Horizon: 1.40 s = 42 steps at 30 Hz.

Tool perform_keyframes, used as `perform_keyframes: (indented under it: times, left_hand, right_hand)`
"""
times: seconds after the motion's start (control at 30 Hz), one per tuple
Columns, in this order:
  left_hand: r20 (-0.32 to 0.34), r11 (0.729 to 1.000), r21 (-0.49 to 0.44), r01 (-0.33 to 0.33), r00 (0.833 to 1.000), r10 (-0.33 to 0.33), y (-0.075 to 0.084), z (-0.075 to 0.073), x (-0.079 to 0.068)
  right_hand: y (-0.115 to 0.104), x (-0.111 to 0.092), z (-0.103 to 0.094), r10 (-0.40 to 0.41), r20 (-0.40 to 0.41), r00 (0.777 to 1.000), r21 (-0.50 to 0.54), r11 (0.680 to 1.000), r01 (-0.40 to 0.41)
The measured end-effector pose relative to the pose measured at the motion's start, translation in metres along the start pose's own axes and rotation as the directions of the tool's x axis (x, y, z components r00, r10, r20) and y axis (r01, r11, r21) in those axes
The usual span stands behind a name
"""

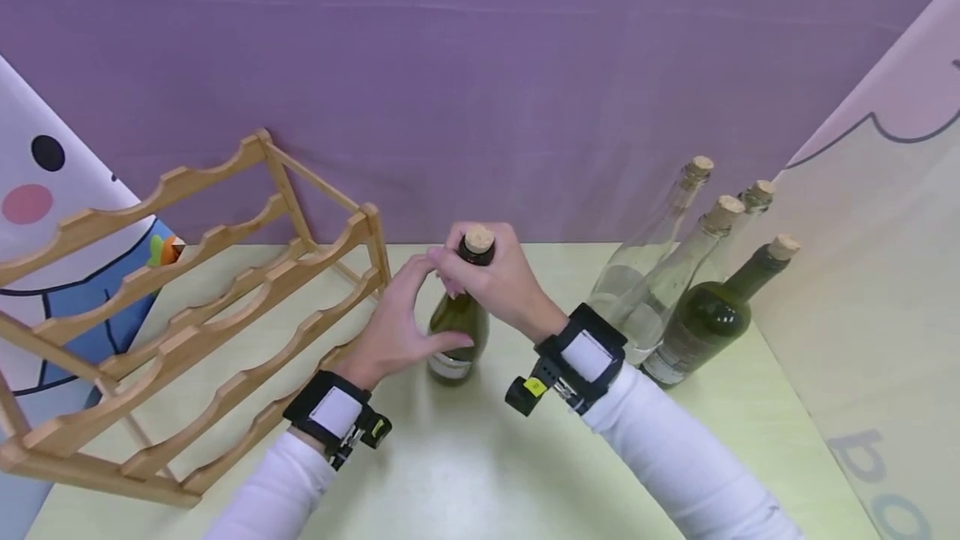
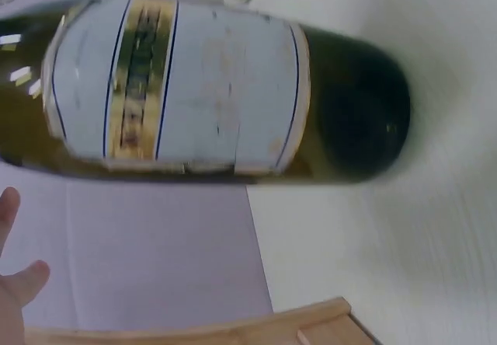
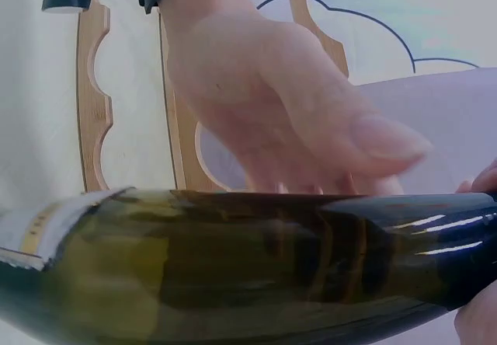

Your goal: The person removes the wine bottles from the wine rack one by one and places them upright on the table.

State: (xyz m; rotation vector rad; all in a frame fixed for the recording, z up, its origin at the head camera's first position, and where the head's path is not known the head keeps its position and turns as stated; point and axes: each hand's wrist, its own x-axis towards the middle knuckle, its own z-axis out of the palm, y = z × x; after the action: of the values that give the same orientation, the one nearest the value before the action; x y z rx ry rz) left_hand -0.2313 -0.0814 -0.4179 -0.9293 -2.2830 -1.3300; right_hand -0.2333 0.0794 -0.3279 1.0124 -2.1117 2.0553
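Observation:
A green wine bottle with a cork stands nearly upright between both hands in the head view. My right hand grips its neck just below the cork. Beside the bottle's body is my left hand, with thumb and fingers spread and the thumb overlapping the glass. In the right wrist view the left hand has its thumb raised off the glass, its fingertips hidden behind the bottle. The left wrist view shows the bottle's white label with a gold and green band.
A wooden wine rack with scalloped rails stands at the left. Several corked bottles stand together at the right, clear glass bottles and one green bottle. A purple backdrop rises behind the pale table.

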Motion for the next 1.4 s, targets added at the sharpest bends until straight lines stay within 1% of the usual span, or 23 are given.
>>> perform_keyframes:
  times: [0.13,0.23,0.4,0.5,0.77,1.0,1.13,1.33,1.4]
  left_hand:
    - [-0.014,0.999,0.033,-0.012,1.000,0.012,-0.004,-0.006,-0.004]
    - [-0.010,0.997,0.070,-0.014,1.000,0.014,-0.006,-0.010,-0.007]
    - [0.011,0.988,0.157,0.009,1.000,-0.011,-0.010,-0.016,-0.011]
    - [0.016,0.982,0.188,0.026,0.999,-0.030,-0.010,-0.020,-0.012]
    - [0.033,0.980,0.194,0.050,0.998,-0.058,-0.013,-0.027,-0.017]
    - [0.038,0.969,0.242,0.057,0.997,-0.068,-0.018,-0.033,-0.020]
    - [0.042,0.957,0.285,0.050,0.997,-0.064,-0.020,-0.035,-0.019]
    - [0.076,0.925,0.378,0.019,0.996,-0.052,-0.021,-0.039,-0.020]
    - [0.086,0.916,0.402,0.013,0.995,-0.052,-0.021,-0.039,-0.021]
  right_hand:
    - [-0.001,0.001,-0.002,0.025,0.011,1.000,-0.015,1.000,-0.024]
    - [-0.002,0.001,-0.004,0.045,0.013,0.999,-0.029,0.999,-0.045]
    - [-0.003,0.000,-0.008,0.061,0.018,0.998,-0.028,0.998,-0.060]
    - [-0.003,0.001,-0.011,0.063,0.022,0.998,-0.029,0.998,-0.062]
    - [-0.006,0.002,-0.018,0.101,0.052,0.994,-0.042,0.994,-0.099]
    - [-0.007,0.002,-0.022,0.131,0.056,0.990,-0.051,0.990,-0.128]
    - [-0.003,0.001,-0.022,0.164,0.051,0.985,-0.026,0.986,-0.163]
    - [0.008,-0.003,-0.020,0.193,0.074,0.978,0.085,0.976,-0.199]
    - [0.011,-0.005,-0.018,0.192,0.074,0.979,0.097,0.975,-0.199]
